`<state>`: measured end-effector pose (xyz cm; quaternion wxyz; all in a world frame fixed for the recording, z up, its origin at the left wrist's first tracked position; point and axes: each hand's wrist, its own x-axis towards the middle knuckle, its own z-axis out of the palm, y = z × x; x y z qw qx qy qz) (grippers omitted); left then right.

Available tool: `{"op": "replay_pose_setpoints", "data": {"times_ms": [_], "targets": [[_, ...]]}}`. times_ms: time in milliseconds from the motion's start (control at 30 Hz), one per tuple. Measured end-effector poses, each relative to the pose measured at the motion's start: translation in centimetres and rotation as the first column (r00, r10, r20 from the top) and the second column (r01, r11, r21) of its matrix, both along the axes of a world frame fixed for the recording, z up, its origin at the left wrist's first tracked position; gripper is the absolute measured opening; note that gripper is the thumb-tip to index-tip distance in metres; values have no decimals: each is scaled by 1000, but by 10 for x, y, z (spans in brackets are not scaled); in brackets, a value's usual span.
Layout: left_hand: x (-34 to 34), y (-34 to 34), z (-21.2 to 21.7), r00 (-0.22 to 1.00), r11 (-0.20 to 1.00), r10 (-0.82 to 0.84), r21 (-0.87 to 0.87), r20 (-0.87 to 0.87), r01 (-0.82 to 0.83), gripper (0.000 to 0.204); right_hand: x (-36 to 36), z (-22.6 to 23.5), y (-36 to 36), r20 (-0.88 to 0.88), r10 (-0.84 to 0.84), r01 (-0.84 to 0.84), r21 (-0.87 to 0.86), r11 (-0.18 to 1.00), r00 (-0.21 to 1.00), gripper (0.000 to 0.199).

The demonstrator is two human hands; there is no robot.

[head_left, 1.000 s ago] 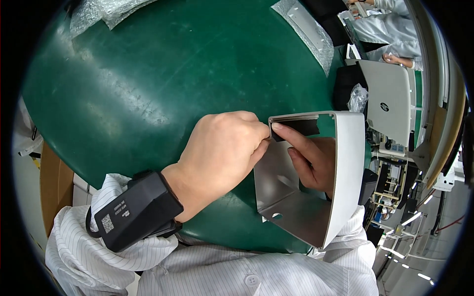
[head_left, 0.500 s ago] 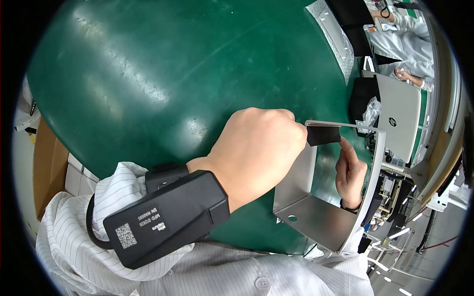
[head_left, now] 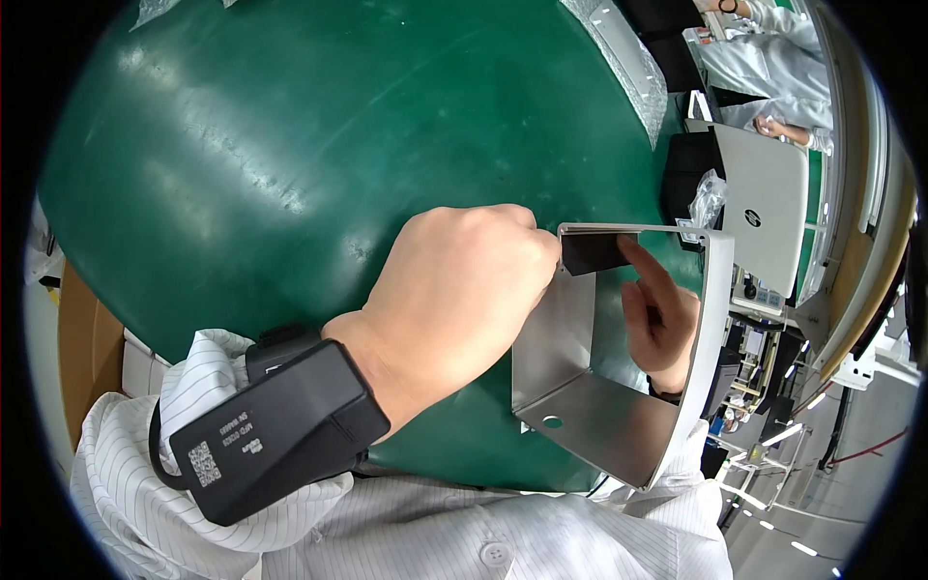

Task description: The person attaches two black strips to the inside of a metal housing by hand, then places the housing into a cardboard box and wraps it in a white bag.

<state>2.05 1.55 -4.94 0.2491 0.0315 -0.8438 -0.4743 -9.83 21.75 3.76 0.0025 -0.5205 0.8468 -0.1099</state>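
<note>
Table (head_left: 338, 126) green; laptop (head_left: 759, 198) rightward; frame (head_left: 614, 420) nearer

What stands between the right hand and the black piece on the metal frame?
Nothing visible: seen through the metal frame, the right hand appears to touch the black piece at its right end with the index finger.

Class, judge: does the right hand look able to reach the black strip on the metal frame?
Probably yes: the right hand shows through the open metal frame, its index fingertip at the edge of the black strip, nothing visible in between.
</note>
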Motion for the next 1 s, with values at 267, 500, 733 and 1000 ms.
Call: {"op": "replay_pose_setpoints", "data": {"times_ms": [267, 500, 733, 1000], "targets": [[3, -3, 4, 999, 1000, 9, 22, 34, -10, 6, -1, -15, -4, -180, 62, -79, -91, 993, 982, 44], [3, -5, 13, 999, 999, 26, 42, 22, -27, 28, -5, -25, -1, -204, 10, -63, -260, 964, 979, 45], [-14, 1, 7, 948, 983, 174, 108, -267, -150, 57, -15, -22, -6, -229, 66, -112, -191, 975, 971, 38], [-15, 1, 6, 993, 990, -111, 83, -36, 114, 44, -19, -19, -5, -336, 92, -131, -95, 987, 937, 32]]}}
